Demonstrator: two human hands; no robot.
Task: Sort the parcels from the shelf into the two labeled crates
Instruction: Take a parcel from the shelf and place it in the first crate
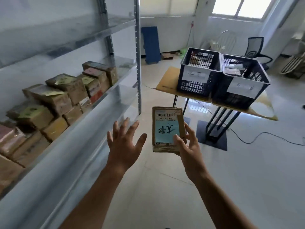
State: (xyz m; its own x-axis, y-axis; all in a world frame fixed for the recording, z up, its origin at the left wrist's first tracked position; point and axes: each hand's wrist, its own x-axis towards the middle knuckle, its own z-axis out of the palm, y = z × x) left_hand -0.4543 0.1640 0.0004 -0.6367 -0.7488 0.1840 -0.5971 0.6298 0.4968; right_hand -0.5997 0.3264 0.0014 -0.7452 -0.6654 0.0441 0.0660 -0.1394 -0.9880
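The flat brown cardboard parcel with a blue handwritten label [166, 126] is in mid-air between shelf and table. The right hand [189, 146] grips its lower corner, thumb on the label. The left hand [123, 142] hovers just beside it, fingers spread, holding nothing.

Well ahead, on the tan wooden table [165, 80], stand the dark plastic lattice crate on the left [198, 86] and its twin on the right [247, 100], both paper-labelled (something seems to lie inside each).

Many brown cardboard boxes [66, 93] crowd the grey metal shelf [92, 113], so most of the sorting looks undone.

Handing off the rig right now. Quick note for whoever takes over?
Left hand: open, fingers spread, holding nothing.
Right hand: grips a taped parcel with a blue handwritten note, in mid-air beside the shelf.
Left crate and right crate, both labelled, sit side by side on the table; contents unclear.
To do: crate this parcel by label; many shelf parcels are unsorted.
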